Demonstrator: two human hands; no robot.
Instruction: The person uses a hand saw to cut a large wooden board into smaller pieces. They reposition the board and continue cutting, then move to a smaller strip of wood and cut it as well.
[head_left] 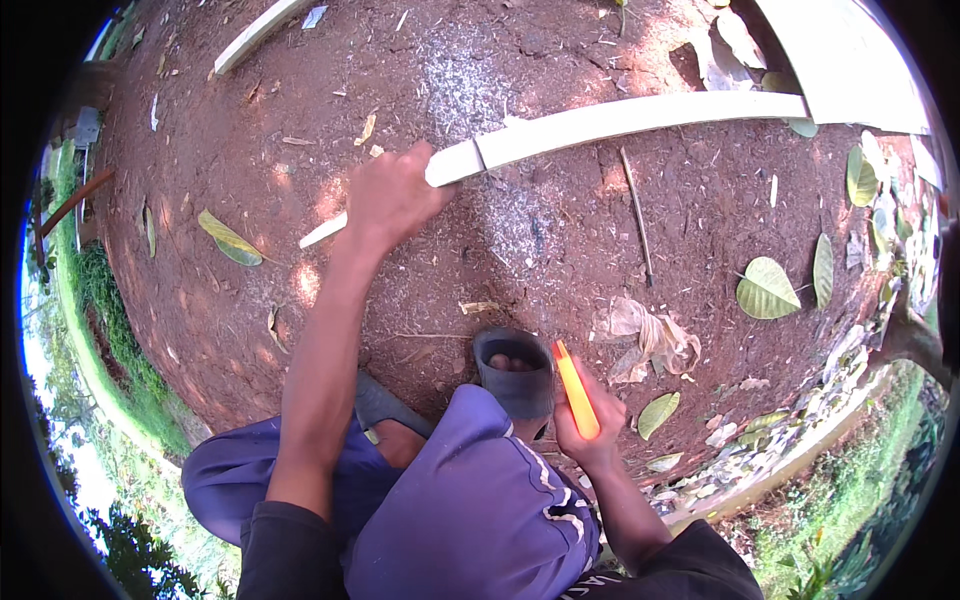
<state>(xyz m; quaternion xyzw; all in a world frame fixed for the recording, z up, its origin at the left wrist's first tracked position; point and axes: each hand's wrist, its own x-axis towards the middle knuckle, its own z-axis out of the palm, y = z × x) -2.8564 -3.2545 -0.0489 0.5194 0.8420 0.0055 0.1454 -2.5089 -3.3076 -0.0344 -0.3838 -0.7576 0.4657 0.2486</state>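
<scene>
My left hand [400, 195] is closed around a pale wooden strip [640, 117] near its left end. A thin dark line crosses the strip just right of my fingers. The strip runs off to the right, where its far end meets a white board [850, 65]. Down by my right foot, my right hand [592, 415] grips a yellow tool with a red edge [575, 390]. No blade shows on it, so its exact kind is unclear. Both of my feet wear dark slippers [515, 385], and purple cloth covers my bent legs.
White sawdust [470, 90] lies on the brown soil beneath the strip. Another pale wood piece [260, 35] rests at the upper left. A thin stick [637, 215], crumpled cloth-like litter [655, 335] and several leaves [768, 288] are scattered on the right. Grass borders both sides.
</scene>
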